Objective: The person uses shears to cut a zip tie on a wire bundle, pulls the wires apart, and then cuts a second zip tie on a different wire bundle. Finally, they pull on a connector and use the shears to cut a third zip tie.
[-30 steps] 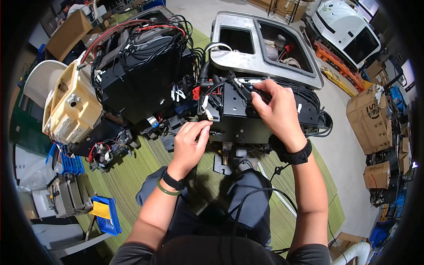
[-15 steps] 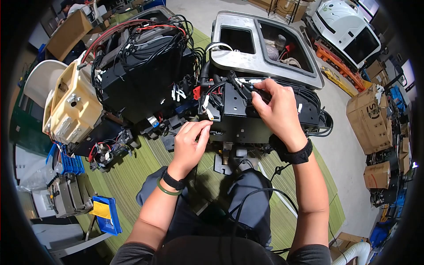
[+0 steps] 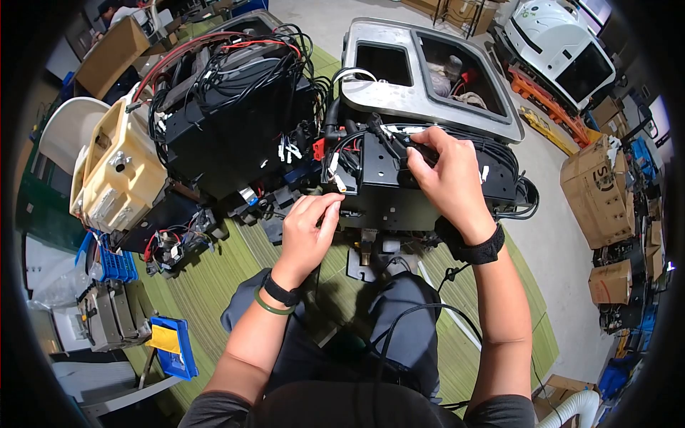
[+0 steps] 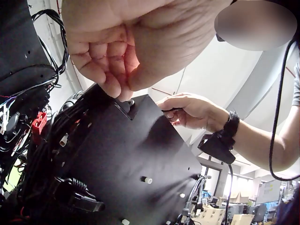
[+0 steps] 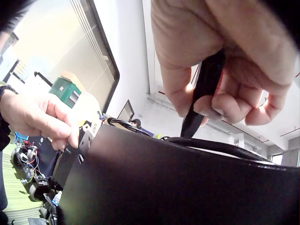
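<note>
Before me sits a black metal box (image 3: 389, 203) with cables along its top. My right hand (image 3: 446, 167) is over its upper face, thumb and fingers pinching a slim black tapered tool (image 5: 205, 89). In the right wrist view its narrow end points down at a black cable (image 5: 220, 146) along the box edge. My left hand (image 3: 308, 232) is at the box's left front corner, fingers bent and thumb close to the fingertips. I cannot tell whether anything is between them. Just above those fingertips lies a white connector (image 3: 338, 185) on wires.
A second black box (image 3: 228, 146), heaped with cables, stands at the left beside a cream plastic tank (image 3: 121, 167). Behind my box is a grey metal frame (image 3: 389, 96) with two openings. Cardboard boxes (image 3: 596, 192) line the right. A black cable (image 3: 407, 310) loops across my lap.
Both hands keep nearly the same place and pose across the frames. The whole head view shifts very slightly.
</note>
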Demonstrator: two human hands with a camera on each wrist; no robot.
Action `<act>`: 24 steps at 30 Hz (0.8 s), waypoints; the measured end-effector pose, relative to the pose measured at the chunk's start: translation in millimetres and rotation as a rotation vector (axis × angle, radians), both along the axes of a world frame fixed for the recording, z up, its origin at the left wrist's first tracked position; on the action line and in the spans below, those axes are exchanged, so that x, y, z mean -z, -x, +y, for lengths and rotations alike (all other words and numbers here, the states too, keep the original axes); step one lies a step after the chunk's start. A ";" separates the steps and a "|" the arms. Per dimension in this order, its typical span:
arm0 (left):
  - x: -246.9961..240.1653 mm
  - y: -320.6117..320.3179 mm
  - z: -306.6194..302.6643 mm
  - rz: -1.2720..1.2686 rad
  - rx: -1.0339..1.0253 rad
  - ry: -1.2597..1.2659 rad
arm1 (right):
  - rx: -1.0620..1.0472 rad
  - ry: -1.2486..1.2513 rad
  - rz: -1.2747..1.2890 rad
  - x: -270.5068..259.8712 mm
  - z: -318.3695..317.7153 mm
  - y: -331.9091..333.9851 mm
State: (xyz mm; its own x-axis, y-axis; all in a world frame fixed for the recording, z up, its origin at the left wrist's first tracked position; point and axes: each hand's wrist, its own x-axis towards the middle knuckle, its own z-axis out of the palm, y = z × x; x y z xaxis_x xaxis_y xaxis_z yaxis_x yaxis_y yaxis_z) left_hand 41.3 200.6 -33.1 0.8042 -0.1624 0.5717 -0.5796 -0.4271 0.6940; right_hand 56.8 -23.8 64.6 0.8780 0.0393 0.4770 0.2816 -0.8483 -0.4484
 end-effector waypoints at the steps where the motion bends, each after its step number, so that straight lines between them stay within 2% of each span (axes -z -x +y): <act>1: 0.3 -0.2 0.0 -0.012 0.005 0.003 | 0.004 -0.007 0.022 -1.4 0.4 0.5; 24: 3.0 -1.7 -0.4 0.015 0.001 -0.027 | -0.001 0.012 -0.023 2.5 -0.4 1.1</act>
